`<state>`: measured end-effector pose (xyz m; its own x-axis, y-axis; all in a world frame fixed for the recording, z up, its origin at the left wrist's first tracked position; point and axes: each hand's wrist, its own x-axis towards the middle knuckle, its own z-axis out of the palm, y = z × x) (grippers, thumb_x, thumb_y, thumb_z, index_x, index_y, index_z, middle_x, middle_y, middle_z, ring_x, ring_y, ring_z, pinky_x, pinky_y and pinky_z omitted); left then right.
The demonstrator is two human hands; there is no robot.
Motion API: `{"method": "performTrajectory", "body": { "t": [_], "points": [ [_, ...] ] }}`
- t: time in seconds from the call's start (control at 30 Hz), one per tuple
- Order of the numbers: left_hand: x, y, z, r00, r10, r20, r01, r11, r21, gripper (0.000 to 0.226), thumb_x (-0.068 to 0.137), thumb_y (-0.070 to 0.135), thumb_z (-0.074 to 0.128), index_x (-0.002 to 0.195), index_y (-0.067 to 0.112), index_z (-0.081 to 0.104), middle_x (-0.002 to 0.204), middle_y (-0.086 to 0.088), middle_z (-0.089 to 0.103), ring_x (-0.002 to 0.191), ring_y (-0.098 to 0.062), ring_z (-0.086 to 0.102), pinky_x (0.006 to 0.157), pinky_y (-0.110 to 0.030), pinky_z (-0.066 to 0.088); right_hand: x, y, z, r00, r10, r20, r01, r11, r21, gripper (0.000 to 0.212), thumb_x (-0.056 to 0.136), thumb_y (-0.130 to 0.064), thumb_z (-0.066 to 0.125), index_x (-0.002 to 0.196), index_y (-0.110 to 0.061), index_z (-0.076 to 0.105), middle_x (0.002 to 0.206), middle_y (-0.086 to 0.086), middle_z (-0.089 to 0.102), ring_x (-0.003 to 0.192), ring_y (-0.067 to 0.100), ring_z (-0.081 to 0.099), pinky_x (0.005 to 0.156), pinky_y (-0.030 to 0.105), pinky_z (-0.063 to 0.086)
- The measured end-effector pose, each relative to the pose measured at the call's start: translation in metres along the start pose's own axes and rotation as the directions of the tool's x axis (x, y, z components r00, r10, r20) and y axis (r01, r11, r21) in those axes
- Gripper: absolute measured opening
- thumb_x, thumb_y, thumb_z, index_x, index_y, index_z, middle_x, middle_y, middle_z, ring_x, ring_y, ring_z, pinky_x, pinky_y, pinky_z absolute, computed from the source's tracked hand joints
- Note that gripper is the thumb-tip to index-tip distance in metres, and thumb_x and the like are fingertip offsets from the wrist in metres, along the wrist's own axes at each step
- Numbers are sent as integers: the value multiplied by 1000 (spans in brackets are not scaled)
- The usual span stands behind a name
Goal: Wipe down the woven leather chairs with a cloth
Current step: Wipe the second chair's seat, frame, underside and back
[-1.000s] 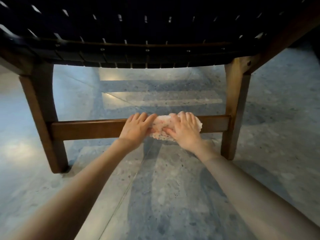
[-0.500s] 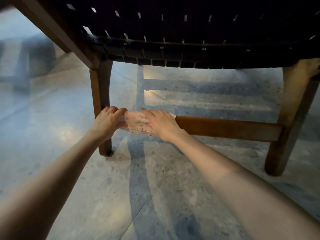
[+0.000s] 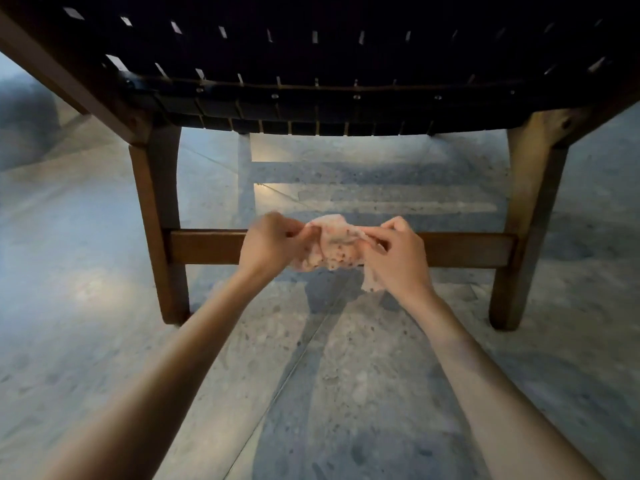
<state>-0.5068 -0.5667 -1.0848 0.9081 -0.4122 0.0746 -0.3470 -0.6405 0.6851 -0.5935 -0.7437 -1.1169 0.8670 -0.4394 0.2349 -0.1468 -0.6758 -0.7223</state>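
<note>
I see the cloth point(image 3: 332, 244) held up in front of the chair point(image 3: 346, 64) rail point(image 3: 204, 247). Left hand point(image 3: 268, 242) pinches one edge and right hand point(image 3: 394, 251) pinches the other, fingers curled. The cloth looks light, limp and bunchy; I'd grip the edges and fold it into a pad.

Indoor room: polished terrazzo floor point(image 3: 86, 244), woven chair point(image 3: 346, 81).

Pale speckled cloth point(image 3: 332, 244) bunched before wooden crossbar point(image 3: 207, 247), dark woven chair seat point(image 3: 329, 64) above
</note>
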Motion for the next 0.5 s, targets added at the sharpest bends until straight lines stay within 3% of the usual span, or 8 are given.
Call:
{"method": "performTrajectory", "body": {
  "t": [0.07,0.1,0.17,0.23,0.27,0.37,0.43,0.5],
  "points": [
    [-2,19,22,996,-56,73,70,978,-197,21,90,37,65,84,21,77,71,5,72,65,-3,66,70,-33,56,-10,10,-9,987,163,-2,-160,971,178,14,87,-19,69,99,-20,76,83,-5,65,74,5,58,71,11,41],
    [-4,26,32,996,-29,90,49,971,-233,19,89,37,66,91,22,77,75,7,73,67,0,66,72,-30,56,-15,12,-12,964,265,10,-253,907,337,10,88,-19,68,96,-20,75,84,-4,69,76,5,62,74,18,48],
    [-8,35,56,990,70,126,-38,970,-239,17,90,36,65,97,25,77,80,10,73,67,3,64,68,-25,54,-26,14,-19,886,444,131,-419,649,635,11,93,-16,62,95,-16,73,86,2,71,82,13,66,75,32,56],
    [-15,43,77,982,116,148,-82,972,-218,18,91,34,64,100,25,76,85,9,74,67,2,62,60,-15,45,-36,18,-29,828,479,290,-501,402,767,20,97,-13,55,109,-6,68,87,4,70,82,15,66,68,28,57],
    [-17,46,85,981,117,154,-86,978,-191,18,92,34,64,102,25,76,86,8,73,68,2,61,59,-11,41,-41,20,-34,817,470,334,-515,337,788,23,97,-14,54,113,-4,66,87,4,69,82,14,67,66,25,56],
    [-23,55,101,978,129,164,-104,983,-154,19,91,33,65,106,25,72,86,10,70,73,-2,64,63,-14,48,-54,32,-40,815,482,323,-499,300,813,19,94,-14,56,109,-10,68,93,3,72,84,13,69,66,24,55],
    [-23,59,105,972,150,181,-134,986,-95,26,87,36,70,110,26,65,90,12,68,78,-4,64,68,-24,54,-59,39,-39,780,548,303,-508,272,817,15,93,-10,58,105,-10,68,89,5,71,81,14,68,65,24,56],
    [-22,60,106,950,214,227,-212,977,-30,34,83,39,72,113,26,61,101,11,66,85,-5,61,74,-24,54,-62,50,-35,721,639,268,-500,212,839,12,92,-9,60,101,-11,67,84,3,71,73,12,68,59,23,55]
  ]
}}
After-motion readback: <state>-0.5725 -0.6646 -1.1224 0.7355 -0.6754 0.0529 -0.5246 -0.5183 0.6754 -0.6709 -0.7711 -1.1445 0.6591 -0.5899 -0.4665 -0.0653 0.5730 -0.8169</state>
